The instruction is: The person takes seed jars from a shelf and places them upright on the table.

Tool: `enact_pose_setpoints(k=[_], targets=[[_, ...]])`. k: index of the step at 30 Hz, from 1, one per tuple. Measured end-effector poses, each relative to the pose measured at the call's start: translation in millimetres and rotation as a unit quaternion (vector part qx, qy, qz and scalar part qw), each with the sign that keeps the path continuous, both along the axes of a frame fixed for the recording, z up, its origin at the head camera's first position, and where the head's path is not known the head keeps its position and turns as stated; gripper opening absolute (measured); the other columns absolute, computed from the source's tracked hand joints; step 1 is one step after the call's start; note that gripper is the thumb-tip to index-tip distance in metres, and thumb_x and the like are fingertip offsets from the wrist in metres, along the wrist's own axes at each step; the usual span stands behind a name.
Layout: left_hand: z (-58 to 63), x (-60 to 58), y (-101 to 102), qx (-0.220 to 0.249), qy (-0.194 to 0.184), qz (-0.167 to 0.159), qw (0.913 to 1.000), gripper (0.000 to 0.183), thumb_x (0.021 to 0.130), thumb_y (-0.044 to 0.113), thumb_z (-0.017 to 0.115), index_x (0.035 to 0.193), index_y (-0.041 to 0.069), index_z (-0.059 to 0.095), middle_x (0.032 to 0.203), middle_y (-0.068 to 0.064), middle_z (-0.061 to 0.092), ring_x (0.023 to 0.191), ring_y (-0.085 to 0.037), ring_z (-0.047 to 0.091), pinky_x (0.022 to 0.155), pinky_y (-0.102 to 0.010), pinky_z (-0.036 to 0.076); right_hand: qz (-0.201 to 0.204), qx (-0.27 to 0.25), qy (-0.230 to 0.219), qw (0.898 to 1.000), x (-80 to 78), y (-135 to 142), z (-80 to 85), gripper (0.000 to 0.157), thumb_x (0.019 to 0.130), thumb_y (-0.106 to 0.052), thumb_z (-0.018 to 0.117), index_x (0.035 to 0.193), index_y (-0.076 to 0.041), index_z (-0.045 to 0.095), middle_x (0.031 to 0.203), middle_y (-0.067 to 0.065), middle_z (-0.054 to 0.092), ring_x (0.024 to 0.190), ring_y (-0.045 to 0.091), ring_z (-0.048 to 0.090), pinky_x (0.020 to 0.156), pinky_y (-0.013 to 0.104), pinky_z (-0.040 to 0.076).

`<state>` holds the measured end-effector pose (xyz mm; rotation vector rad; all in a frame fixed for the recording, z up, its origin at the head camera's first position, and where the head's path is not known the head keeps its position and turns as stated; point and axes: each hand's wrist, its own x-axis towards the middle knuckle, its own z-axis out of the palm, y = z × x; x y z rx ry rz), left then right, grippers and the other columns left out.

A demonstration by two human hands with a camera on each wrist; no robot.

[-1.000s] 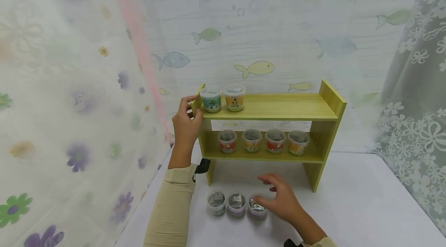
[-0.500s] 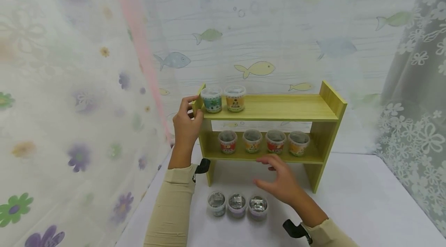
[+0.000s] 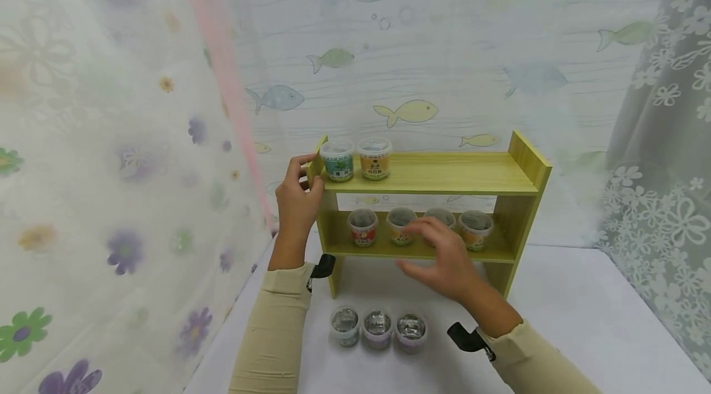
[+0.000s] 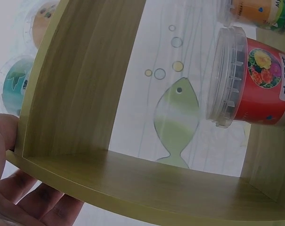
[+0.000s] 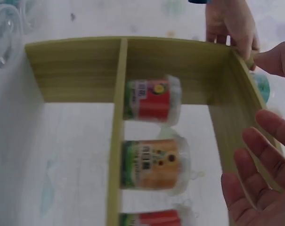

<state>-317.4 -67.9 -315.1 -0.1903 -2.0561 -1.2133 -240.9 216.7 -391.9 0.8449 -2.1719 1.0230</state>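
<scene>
My left hand (image 3: 299, 199) grips the upper left end panel of a yellow-green wooden shelf (image 3: 461, 170); its thumb and fingers show around that corner in the left wrist view. My right hand (image 3: 444, 261) hovers in front of the middle board, fingers spread and holding nothing. It partly covers a red-labelled lidded cup (image 3: 440, 216) and overlaps an orange-labelled cup (image 3: 401, 225). Left of these stands another red-labelled cup (image 3: 363, 228), and to the right an orange-labelled one (image 3: 476, 230). On the top board, a teal-labelled cup (image 3: 337, 162) sits beside an orange-labelled cup (image 3: 374, 160).
Three silver-topped cups stand in a row on the white table in front of the shelf: a left one (image 3: 345, 326), a middle one (image 3: 378, 327) and a right one (image 3: 411, 331). Printed fabric hangs behind and at both sides.
My right hand has risen from the rightmost table cup to the front of the middle board, with nothing in it. The left hand keeps its grip on the shelf end.
</scene>
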Motion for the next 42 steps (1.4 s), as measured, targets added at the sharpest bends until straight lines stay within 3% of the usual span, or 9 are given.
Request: enact_pose_setpoints(k=[3, 7, 10, 16, 20, 26, 32, 36, 42], targets=[[-0.6, 0.2, 0, 0.003, 0.000, -0.004, 1.0000, 0.041, 0.097, 0.012, 0.060, 0.135, 0.028, 0.061, 0.118, -0.017, 0.073, 0.095, -0.036, 0.077, 0.076, -0.048, 0.064, 0.002, 0.019, 0.022, 1.000, -1.1, -1, 13.9, 0.050, 0.078, -0.028, 0.090, 0.123, -0.018, 0.071, 0.125, -0.001, 0.067, 0.104, 0.016, 0.063, 0.075, 0.035, 0.055], [-0.9, -0.2, 0, 0.002, 0.003, -0.002, 1.0000, 0.041, 0.097, 0.013, 0.061, 0.134, 0.028, 0.061, 0.119, -0.017, 0.073, 0.095, -0.035, 0.077, 0.075, -0.048, 0.064, 0.002, 0.040, 0.055, 0.998, -3.3, -3, 31.2, 0.049, 0.079, -0.030, 0.089, 0.123, -0.018, 0.071, 0.126, 0.001, 0.067, 0.084, 0.009, 0.053, 0.063, 0.027, 0.046], [-0.9, -0.3, -1, 0.001, 0.005, 0.002, 1.0000, 0.041, 0.096, 0.013, 0.061, 0.134, 0.028, 0.062, 0.119, -0.018, 0.073, 0.094, -0.035, 0.078, 0.075, -0.048, 0.064, 0.007, 0.041, 0.078, 0.996, -6.0, -5, 43.9, 0.047, 0.079, -0.029, 0.088, 0.121, -0.015, 0.072, 0.125, 0.002, 0.066, 0.077, 0.007, 0.050, 0.059, 0.025, 0.046], [-2.0, 0.1, -2, 0.002, 0.002, -0.001, 1.0000, 0.041, 0.097, 0.013, 0.061, 0.135, 0.028, 0.061, 0.119, -0.018, 0.073, 0.095, -0.035, 0.078, 0.075, -0.048, 0.064, 0.020, 0.002, 0.115, 0.993, -19.1, -11, 68.1, 0.040, 0.079, -0.023, 0.088, 0.114, -0.010, 0.074, 0.119, 0.004, 0.066, 0.092, 0.013, 0.058, 0.069, 0.031, 0.054], [-2.2, 1.8, -2, 0.003, 0.002, -0.002, 1.0000, 0.040, 0.097, 0.013, 0.061, 0.134, 0.029, 0.062, 0.118, -0.018, 0.073, 0.094, -0.035, 0.078, 0.075, -0.048, 0.064, 0.011, -0.033, 0.108, 0.994, -29.7, -17, 82.1, 0.039, 0.080, -0.022, 0.087, 0.114, -0.007, 0.073, 0.120, 0.006, 0.065, 0.095, 0.019, 0.061, 0.072, 0.034, 0.055], [-2.8, 3.2, -3, 0.003, -0.003, 0.002, 1.0000, 0.040, 0.096, 0.015, 0.061, 0.134, 0.029, 0.062, 0.120, -0.019, 0.073, 0.095, -0.036, 0.077, 0.076, -0.049, 0.064, -0.005, -0.077, 0.049, 0.996, -45.2, -24, 100.7, 0.046, 0.083, -0.023, 0.086, 0.122, -0.005, 0.069, 0.128, 0.010, 0.060, 0.101, 0.031, 0.062, 0.082, 0.041, 0.059], [-1.9, 1.6, -2, -0.003, -0.001, 0.005, 1.0000, 0.040, 0.097, 0.014, 0.061, 0.134, 0.029, 0.061, 0.120, -0.019, 0.072, 0.096, -0.035, 0.077, 0.076, -0.048, 0.064, -0.001, -0.094, -0.048, 0.994, -60.1, -30, 119.5, 0.058, 0.087, -0.035, 0.083, 0.135, -0.013, 0.062, 0.140, 0.006, 0.053, 0.122, 0.027, 0.057, 0.098, 0.044, 0.056], [-0.5, 0.3, -1, -0.003, 0.003, 0.003, 1.0000, 0.040, 0.098, 0.013, 0.061, 0.135, 0.028, 0.061, 0.120, -0.019, 0.072, 0.097, -0.035, 0.077, 0.078, -0.048, 0.064, 0.010, -0.105, -0.117, 0.987, -70.2, -34, 131.0, 0.068, 0.087, -0.046, 0.082, 0.143, -0.019, 0.055, 0.150, 0.003, 0.048, 0.137, 0.024, 0.052, 0.110, 0.044, 0.050], [-0.6, -0.4, -1, -0.002, 0.005, 0.001, 1.0000, 0.040, 0.097, 0.013, 0.061, 0.135, 0.028, 0.061, 0.120, -0.019, 0.072, 0.096, -0.035, 0.077, 0.076, -0.048, 0.064, 0.034, -0.121, -0.197, 0.972, -84.0, -38, 138.0, 0.080, 0.085, -0.053, 0.081, 0.151, -0.023, 0.049, 0.156, 0.002, 0.047, 0.144, 0.026, 0.048, 0.117, 0.046, 0.043]])
